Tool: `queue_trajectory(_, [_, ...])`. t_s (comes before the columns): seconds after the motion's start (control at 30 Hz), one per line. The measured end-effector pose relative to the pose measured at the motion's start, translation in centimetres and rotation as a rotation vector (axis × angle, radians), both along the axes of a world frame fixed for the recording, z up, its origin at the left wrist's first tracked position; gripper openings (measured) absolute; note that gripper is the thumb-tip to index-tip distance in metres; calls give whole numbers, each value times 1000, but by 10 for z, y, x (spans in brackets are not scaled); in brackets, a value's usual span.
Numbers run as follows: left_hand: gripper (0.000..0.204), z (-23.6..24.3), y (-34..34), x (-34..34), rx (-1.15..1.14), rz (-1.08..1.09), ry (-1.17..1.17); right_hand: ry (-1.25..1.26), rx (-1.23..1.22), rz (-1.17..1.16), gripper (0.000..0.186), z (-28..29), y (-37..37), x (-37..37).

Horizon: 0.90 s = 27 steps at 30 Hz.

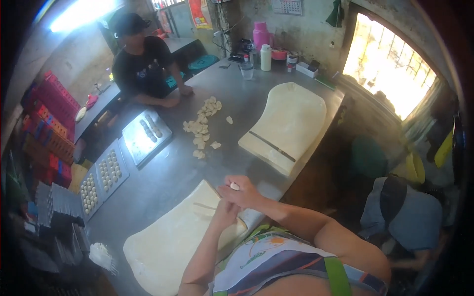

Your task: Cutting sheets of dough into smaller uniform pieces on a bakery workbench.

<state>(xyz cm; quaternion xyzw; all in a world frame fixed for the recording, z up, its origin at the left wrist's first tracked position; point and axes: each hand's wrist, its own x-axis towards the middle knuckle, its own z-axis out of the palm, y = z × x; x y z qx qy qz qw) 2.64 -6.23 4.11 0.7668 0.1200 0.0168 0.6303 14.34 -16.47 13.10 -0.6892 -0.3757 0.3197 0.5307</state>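
My right hand (243, 191) is closed in a fist, and a small whitish lump of dough (234, 186) pokes out at its top. Just below it, my left hand (226, 213) has its fingers curled up against the right one; what they hold, if anything, is hidden. Both hands are over the near edge of a large flat dough sheet (168, 241). A narrow strip (204, 209) lies on this sheet beside my left hand. On a second dough sheet (291, 111), farther off to the right, rests a long dark knife (272, 146).
Several dough pieces (200, 128) are scattered mid-table. Trays of small dough balls (109, 170) line the left side, near another tray (147, 138). A person (140, 64) leans on the far edge; another (405, 212) bends at right. Bottles (265, 58) stand at the back.
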Motion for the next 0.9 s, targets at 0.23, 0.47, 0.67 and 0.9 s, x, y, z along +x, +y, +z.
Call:
queue_trajectory(0.23, [46, 47, -7, 55, 239, 223, -427, -371, 613, 289, 11, -18, 20, 75])
queue_trajectory(0.47, [41, 29, -6, 51, 431, 322, -186, -499, 368, 204, 22, -16, -24, 93])
queue_trajectory(0.67, [33, 29, -20, 49, 380, 356, -297, -643, 387, 112, 31, -41, -25, 74])
queue_trajectory(0.9, [21, 0, -4, 30, 217, 197, -155, -412, 279, -114, 34, -85, -12, 34])
